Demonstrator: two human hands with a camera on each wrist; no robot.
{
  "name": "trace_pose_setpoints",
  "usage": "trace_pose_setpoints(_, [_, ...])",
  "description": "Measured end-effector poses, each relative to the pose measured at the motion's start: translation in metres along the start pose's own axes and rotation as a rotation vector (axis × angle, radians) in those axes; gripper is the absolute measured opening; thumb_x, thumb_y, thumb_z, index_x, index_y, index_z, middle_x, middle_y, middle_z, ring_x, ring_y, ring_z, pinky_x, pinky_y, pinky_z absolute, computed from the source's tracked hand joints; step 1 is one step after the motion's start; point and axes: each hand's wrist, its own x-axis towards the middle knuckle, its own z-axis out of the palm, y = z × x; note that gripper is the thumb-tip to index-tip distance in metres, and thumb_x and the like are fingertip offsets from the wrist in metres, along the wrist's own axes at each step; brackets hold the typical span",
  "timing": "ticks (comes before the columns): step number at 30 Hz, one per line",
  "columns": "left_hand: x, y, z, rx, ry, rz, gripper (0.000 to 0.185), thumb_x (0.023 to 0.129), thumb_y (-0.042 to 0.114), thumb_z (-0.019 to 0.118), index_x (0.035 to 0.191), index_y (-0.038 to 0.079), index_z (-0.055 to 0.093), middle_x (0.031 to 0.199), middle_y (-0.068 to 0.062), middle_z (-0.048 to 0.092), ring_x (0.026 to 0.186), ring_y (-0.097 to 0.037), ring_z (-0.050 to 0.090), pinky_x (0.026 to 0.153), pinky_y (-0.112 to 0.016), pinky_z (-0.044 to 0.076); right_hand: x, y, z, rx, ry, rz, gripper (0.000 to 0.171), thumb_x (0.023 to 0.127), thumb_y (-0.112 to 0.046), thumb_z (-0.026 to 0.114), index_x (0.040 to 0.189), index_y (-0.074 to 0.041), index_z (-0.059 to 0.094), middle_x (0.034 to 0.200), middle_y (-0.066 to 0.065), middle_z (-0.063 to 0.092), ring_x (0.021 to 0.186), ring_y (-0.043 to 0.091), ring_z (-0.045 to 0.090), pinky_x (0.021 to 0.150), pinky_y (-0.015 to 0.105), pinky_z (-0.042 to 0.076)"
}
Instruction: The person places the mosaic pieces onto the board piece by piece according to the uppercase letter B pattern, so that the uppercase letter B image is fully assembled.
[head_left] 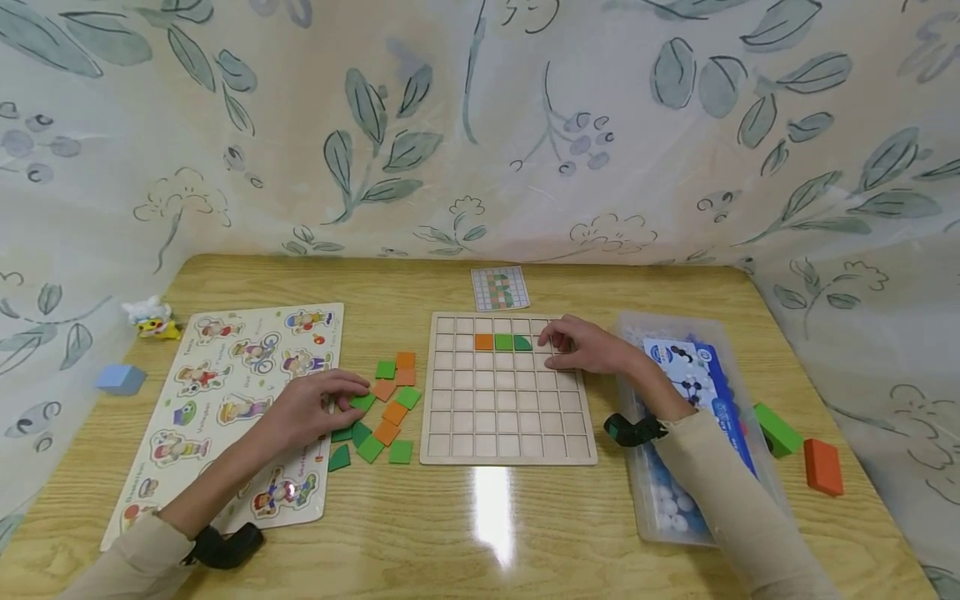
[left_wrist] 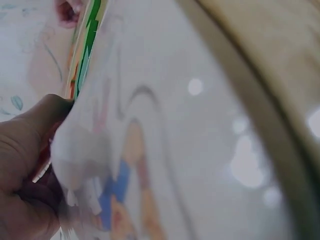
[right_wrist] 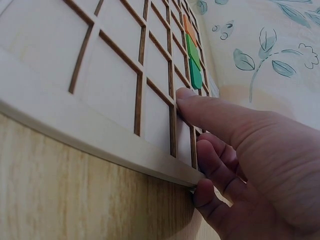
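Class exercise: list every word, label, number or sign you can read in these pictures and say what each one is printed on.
None can be read for certain.
Character puzzle board: small words beside the figures, too small to read.
Blue packet in the clear plastic box: a round logo and print, too blurred to read.
Pattern card: coloured squares only, no text.
Grid board: no markings.

Work surface: a desk (head_left: 480, 533) with a light wood-grain top and rounded far corners. A bright vertical glare from an overhead light shows on the near centre of the top.

Enclosure: a pale cream fabric backdrop (head_left: 480, 125) stands behind the desk and wraps round its left and right sides. The fabric carries a print of grey-green leaves, berry clusters and outlined flowers. The fabric meets the desk along its far edge.

Lighting: even, soft, without hard shadows.
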Motion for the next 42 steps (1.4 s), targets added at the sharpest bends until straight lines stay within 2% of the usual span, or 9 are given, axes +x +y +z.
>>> trace_pose_setpoints(8, [0.000,0.000,0.000,0.003,0.004,0.024,0.026,0.079,0.008,0.078,0.105,0.011,0.074,0.110,-0.002,0.070,0.074,0.001,0.056,0.070,-0.019,0.046,0.001,0.002,0.000,0.003,-0.002,0.003,0.026,0.091,-0.017,0.068,0.114,-0.007,0.061,0.100,0.010,0.050,0.091,0.021,0.043,0.082,0.035,0.040])
trace_pose_setpoints(13, [0.002,0.005,0.001,0.024,-0.004,0.112,0.026,0.081,0.001,0.075,0.107,0.007,0.073,0.106,-0.005,0.069,0.073,-0.001,0.052,0.062,-0.020,0.046,0.000,0.003,0.000,0.001,-0.004,0.010,0.026,0.091,-0.018,0.068,0.114,-0.008,0.061,0.102,0.011,0.050,0.091,0.021,0.043,0.082,0.036,0.040])
trace_pose_setpoints(19, [0.003,0.008,-0.011,0.124,-0.062,0.154,0.022,0.082,0.009,0.076,0.104,0.010,0.074,0.100,0.000,0.068,0.074,-0.001,0.052,0.063,-0.019,0.046,0.004,0.005,0.004,0.006,-0.001,-0.022,0.026,0.091,-0.019,0.068,0.114,-0.008,0.062,0.100,0.010,0.050,0.091,0.021,0.043,0.081,0.034,0.040])
trace_pose_setpoints(22, [0.009,0.009,-0.020,0.165,-0.015,0.221,0.023,0.078,0.008,0.080,0.100,0.009,0.075,0.095,0.000,0.068,0.072,-0.002,0.056,0.060,-0.019,0.046,0.004,0.005,0.005,0.004,-0.010,-0.026,0.026,0.091,-0.019,0.068,0.114,-0.008,0.061,0.101,0.010,0.050,0.091,0.020,0.043,0.081,0.034,0.041])
trace_pose_setpoints(26, [0.026,0.016,-0.022,0.135,0.053,0.264,0.024,0.075,0.007,0.082,0.098,0.007,0.075,0.093,-0.003,0.068,0.068,-0.003,0.057,0.056,-0.018,0.046,0.002,0.003,0.003,0.002,0.003,0.007,0.025,0.091,-0.017,0.069,0.114,-0.010,0.062,0.101,0.008,0.050,0.091,0.020,0.044,0.081,0.035,0.042])
trace_pose_setpoints(29, [0.041,0.029,-0.010,0.103,0.002,0.259,0.021,0.078,0.010,0.080,0.098,0.007,0.075,0.094,-0.003,0.068,0.067,-0.001,0.055,0.057,-0.018,0.046,0.000,0.002,0.001,0.004,0.004,0.011,0.025,0.091,-0.016,0.068,0.114,-0.010,0.062,0.102,0.008,0.050,0.091,0.021,0.044,0.082,0.035,0.042])
trace_pose_setpoints(35, [0.083,0.064,0.027,0.158,-0.101,0.356,0.021,0.083,0.018,0.077,0.101,0.008,0.075,0.097,-0.002,0.068,0.070,-0.004,0.055,0.064,-0.018,0.048,-0.002,0.003,0.000,-0.001,0.006,0.004,0.025,0.091,-0.017,0.069,0.113,-0.009,0.062,0.101,0.008,0.050,0.091,0.020,0.043,0.081,0.034,0.041])
trace_pose_setpoints(37, [0.097,0.074,0.038,0.153,-0.121,0.352,0.022,0.084,0.021,0.076,0.103,0.009,0.075,0.101,-0.002,0.069,0.071,-0.005,0.057,0.066,-0.018,0.049,-0.001,0.005,0.000,-0.002,0.005,-0.006,0.025,0.091,-0.017,0.068,0.113,-0.009,0.062,0.100,0.008,0.050,0.091,0.020,0.043,0.081,0.033,0.041])
trace_pose_setpoints(42, [0.121,0.083,0.058,0.155,-0.155,0.349,0.021,0.088,0.023,0.072,0.104,0.009,0.076,0.103,-0.001,0.069,0.072,-0.005,0.056,0.069,-0.020,0.048,0.001,0.006,0.002,-0.013,0.005,-0.008,0.024,0.091,-0.018,0.068,0.113,-0.011,0.061,0.100,0.007,0.050,0.091,0.019,0.043,0.080,0.033,0.041])
